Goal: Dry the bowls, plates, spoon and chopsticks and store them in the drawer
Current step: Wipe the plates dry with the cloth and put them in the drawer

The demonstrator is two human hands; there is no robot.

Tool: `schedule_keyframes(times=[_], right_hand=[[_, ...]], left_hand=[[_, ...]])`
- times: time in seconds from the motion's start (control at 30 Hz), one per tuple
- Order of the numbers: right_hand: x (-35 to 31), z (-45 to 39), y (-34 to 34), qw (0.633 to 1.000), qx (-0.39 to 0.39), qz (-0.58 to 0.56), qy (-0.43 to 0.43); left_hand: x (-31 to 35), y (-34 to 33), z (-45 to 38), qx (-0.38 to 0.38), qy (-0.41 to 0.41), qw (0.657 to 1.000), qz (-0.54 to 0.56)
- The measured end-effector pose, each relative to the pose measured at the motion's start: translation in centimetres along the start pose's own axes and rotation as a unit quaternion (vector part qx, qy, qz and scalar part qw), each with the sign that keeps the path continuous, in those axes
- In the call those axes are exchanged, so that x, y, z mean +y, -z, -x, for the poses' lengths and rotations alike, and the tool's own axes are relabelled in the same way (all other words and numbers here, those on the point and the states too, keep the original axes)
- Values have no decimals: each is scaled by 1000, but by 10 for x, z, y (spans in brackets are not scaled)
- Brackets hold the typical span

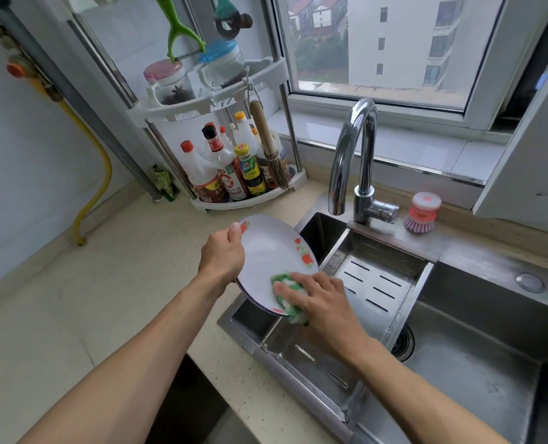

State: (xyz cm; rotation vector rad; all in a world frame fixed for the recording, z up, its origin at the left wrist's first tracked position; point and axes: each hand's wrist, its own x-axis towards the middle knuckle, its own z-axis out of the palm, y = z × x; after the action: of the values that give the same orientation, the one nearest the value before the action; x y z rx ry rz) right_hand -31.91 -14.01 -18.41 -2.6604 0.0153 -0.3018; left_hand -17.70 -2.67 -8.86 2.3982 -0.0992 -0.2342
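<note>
Beige speckled countertop (pixel 112 299) runs along the left of my head view and meets a stainless steel sink (pixel 478 363) on the right, under a window (pixel 375 43) that looks out on pale apartment blocks. I see a slotted steel drain tray (pixel 375 283) sitting in the left part of the sink, and a curved chrome faucet (pixel 356 161) rising behind it. Just right of the faucet base stands a pink dish brush (pixel 421 213) on the sink ledge. In the corner by the wall I see a white two-tier rack (pixel 215 104): sauce bottles (pixel 221 171) and a small bamboo whisk brush (pixel 272 149) below, two spice jars (pixel 195 75) above, with a green peeler (pixel 178 30) hanging over them. A yellow hose (pixel 96 174) curves down the left wall.

I hold a white plate with red flower print (pixel 266 251) tilted over the sink's left edge, above the tray. My left hand (pixel 223 254) grips its far-left rim, thumb on the face and fingers curled behind. My right hand (pixel 320 302) presses a green and white cloth (pixel 290 296) against the plate's lower right face, fingers spread and lightly bent over the cloth, holding it to the surface.
</note>
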Motion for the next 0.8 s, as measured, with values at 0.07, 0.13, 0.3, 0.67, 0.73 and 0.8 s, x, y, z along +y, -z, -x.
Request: schedule_keyframes(times=[0.07, 0.13, 0.3, 0.67, 0.73, 0.8], right_hand=[[6, 1, -3, 999, 30, 30, 17], [3, 0, -5, 996, 68, 43, 32], [-19, -23, 0, 984, 164, 40, -57], [10, -15, 10, 985, -139, -60, -80], [4, -17, 13, 984, -111, -119, -70], [-15, -16, 14, 976, -100, -192, -24]], left_hand=[[2, 4, -3, -44, 33, 998, 21], [9, 8, -2, -62, 74, 992, 79], [12, 2, 19, -81, 50, 964, 249], [-3, -11, 24, 42, -25, 982, 183], [0, -15, 29, 68, -13, 979, 193], [3, -17, 27, 86, 5, 974, 209]])
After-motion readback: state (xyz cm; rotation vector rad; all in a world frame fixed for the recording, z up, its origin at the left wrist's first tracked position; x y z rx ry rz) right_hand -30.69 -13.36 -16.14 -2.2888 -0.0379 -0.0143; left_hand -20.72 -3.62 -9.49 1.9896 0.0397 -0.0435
